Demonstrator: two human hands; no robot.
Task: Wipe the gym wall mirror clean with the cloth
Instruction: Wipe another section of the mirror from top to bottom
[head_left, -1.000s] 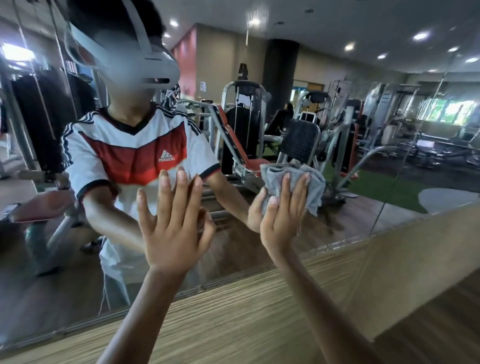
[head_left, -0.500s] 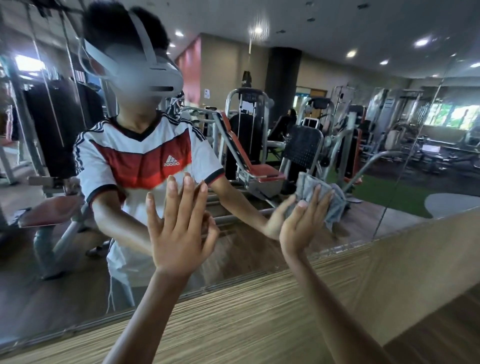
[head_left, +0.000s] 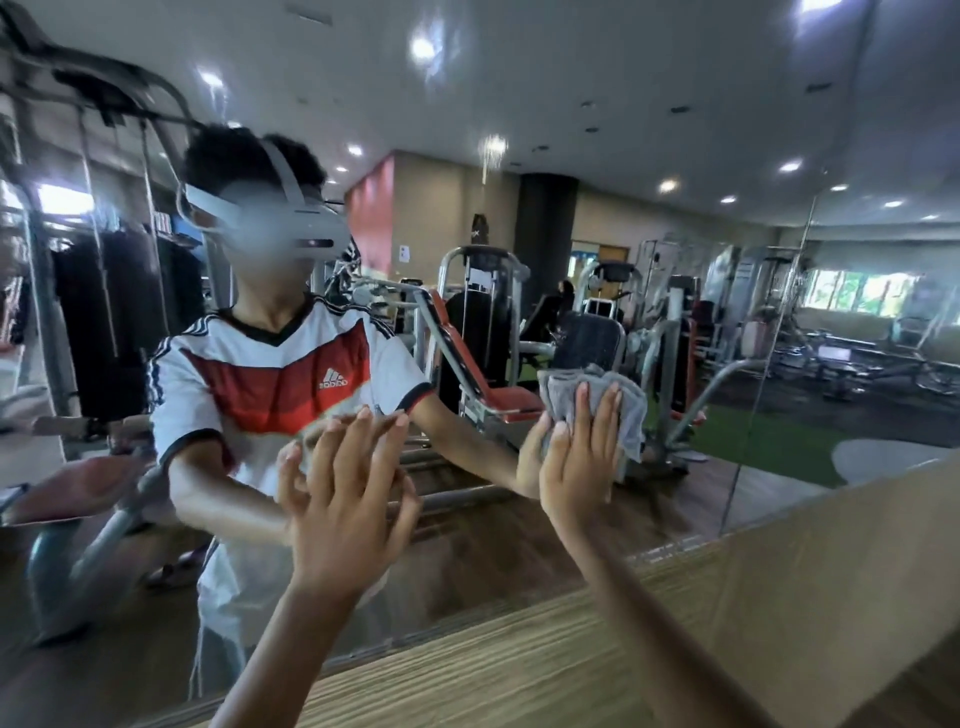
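Note:
The wall mirror (head_left: 675, 130) fills most of the view and reflects me and the gym behind. A crumpled grey cloth (head_left: 626, 410) lies flat on the glass at centre right. My right hand (head_left: 582, 462) presses it against the mirror with straight fingers spread over it. My left hand (head_left: 348, 499) is flat on the glass to the left, fingers straight and spread, holding nothing. Part of the cloth is hidden under my right palm.
A wood-grain ledge (head_left: 519, 660) runs along the mirror's bottom edge and rises to the right (head_left: 841, 545). A vertical seam (head_left: 753, 415) splits the glass right of the cloth. Reflected gym machines (head_left: 478, 332) show behind my reflection.
My right hand has slid the cloth to the right and then upward on the glass. The view has tilted up, showing more ceiling. My left hand stays flat on the mirror.

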